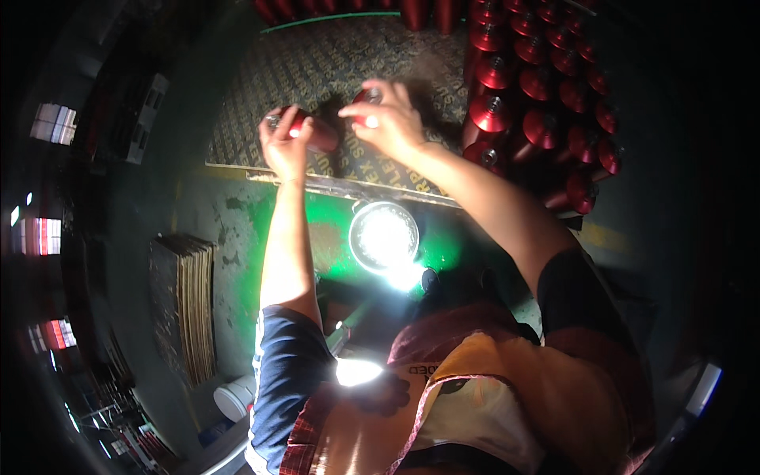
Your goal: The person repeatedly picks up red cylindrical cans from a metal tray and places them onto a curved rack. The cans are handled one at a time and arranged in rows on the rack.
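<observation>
My left hand point(283, 141) is wrapped round the top of a red metal cylinder point(321, 138) with a silver neck, over the near left part of a dark plywood board point(277, 71). To its right and slightly farther away, my right hand point(389, 119) is curled round the top of a second red cylinder point(367, 98), its fingers a little blurred. Most of that second cylinder is hidden by the hand and by shadow. The two cylinders stand close together but apart.
Rows of red cylinders point(535, 83) with silver necks crowd the right side, and more red cylinders point(427, 14) line the far edge. Below the board's near edge, a round metal pot point(358, 252) glares brightly. Stacked boards point(184, 305) and a white bucket point(235, 398) stand at the left.
</observation>
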Tool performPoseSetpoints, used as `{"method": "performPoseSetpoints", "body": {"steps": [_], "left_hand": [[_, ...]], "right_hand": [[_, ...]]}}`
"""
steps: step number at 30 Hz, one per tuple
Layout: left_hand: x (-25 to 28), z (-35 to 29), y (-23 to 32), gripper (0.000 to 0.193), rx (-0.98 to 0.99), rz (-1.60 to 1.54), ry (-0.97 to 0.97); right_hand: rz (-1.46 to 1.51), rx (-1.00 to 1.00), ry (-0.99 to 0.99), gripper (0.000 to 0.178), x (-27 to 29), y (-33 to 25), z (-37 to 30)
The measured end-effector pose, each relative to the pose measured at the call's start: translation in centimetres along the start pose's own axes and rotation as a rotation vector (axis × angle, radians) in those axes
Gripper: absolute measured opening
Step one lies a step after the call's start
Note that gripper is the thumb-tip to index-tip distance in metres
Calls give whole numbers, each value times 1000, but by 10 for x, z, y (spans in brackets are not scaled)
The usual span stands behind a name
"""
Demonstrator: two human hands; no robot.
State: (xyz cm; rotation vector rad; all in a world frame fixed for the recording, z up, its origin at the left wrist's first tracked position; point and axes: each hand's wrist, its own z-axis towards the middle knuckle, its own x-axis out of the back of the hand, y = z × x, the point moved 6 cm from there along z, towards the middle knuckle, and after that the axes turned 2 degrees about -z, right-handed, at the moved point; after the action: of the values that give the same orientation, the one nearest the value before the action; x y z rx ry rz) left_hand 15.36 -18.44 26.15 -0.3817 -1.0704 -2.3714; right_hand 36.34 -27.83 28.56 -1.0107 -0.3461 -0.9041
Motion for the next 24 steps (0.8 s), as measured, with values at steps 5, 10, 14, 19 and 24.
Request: {"method": "performPoseSetpoints", "body": {"steps": [5, 10, 14, 19, 24], "left_hand": [[-56, 6, -37, 43, 204, 230, -133], [-31, 3, 22, 38, -97, 75, 29], [-35, -68, 120, 35, -107, -377, -251], [-119, -134, 227, 51, -261, -395, -698], [-140, -148, 244, 48, -338, -269, -670]], "right_hand": [[-125, -175, -152, 36, -55, 28, 6], [37, -2, -66, 46, 18, 8, -28], [-104, 100, 175, 37, 183, 40, -119], [-492, -142, 90, 45, 269, 117, -192], [-274, -222, 22, 48, 266, 153, -213]]}}
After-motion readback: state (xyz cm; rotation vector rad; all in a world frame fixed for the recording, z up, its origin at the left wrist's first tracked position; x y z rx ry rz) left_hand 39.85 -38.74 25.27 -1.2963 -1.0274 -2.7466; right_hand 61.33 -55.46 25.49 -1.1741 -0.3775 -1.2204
